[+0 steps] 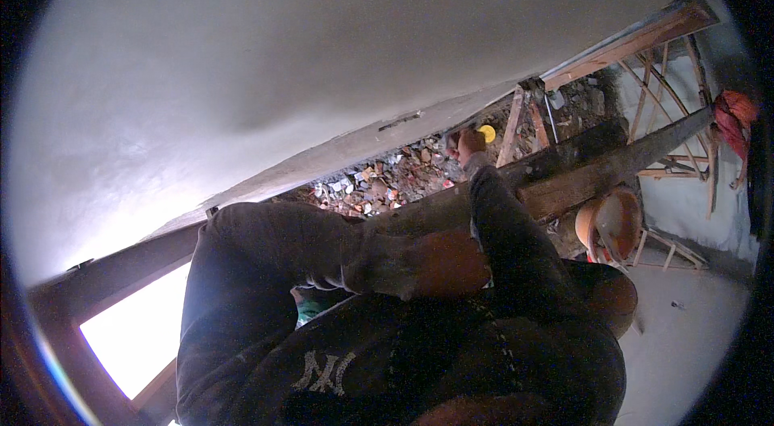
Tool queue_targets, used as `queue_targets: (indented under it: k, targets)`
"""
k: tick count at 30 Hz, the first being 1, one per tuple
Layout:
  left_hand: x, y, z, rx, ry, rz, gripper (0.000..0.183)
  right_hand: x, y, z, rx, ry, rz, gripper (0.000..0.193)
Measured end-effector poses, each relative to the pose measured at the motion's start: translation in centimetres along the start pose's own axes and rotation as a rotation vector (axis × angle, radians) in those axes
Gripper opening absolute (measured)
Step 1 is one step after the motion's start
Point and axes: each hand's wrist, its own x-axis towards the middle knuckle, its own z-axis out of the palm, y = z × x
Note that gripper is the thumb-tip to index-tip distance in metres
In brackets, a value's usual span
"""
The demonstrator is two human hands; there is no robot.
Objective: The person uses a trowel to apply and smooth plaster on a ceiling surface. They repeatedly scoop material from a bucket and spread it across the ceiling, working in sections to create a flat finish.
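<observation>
My right hand (466, 145) reaches out past a wooden plank, close to the foot of the pale plastered wall (322, 55). Its fingers are curled closed, and whatever they hold is too small and dark to make out. Right beside the hand shows a round yellow thing (487, 133); whether I am gripping it or it lies behind, I cannot tell. A grey-clad bent limb with bare skin at its end crosses in front of my dark top, its tip hidden behind my right sleeve. No fingers of my left hand show.
Heavy wooden planks (564, 191) run beneath me, above rubble (375, 184) along the wall. Wooden props (511, 126) stand right of my hand. An orange bucket (592, 220), a pole frame (693, 172) and red cloth (734, 113) are farther right. A bright opening (137, 333) is lower left.
</observation>
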Motion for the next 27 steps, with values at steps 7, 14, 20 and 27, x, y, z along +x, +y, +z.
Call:
queue_targets:
  k: [7,14,20,27]
  targets:
    - [-1.7,-0.9,0.3,0.112,0.047,0.172,0.026,1.5,-0.1,-3.1,0.137,-0.098,0.099,0.043]
    - [-0.2,-1.9,5.8,0.073,0.262,0.034,0.017,-8.1,-7.2,5.3,0.412,-0.021,-0.216,0.062]
    - [-1.9,-0.2,0.6,0.155,0.078,0.094,0.013,-6.6,-6.3,3.9,0.700,-0.036,-0.128,0.062]
    - [-0.7,-1.6,4.3,0.123,0.229,0.075,0.012,-8.2,-7.0,7.9,0.532,-0.076,-0.412,0.063]
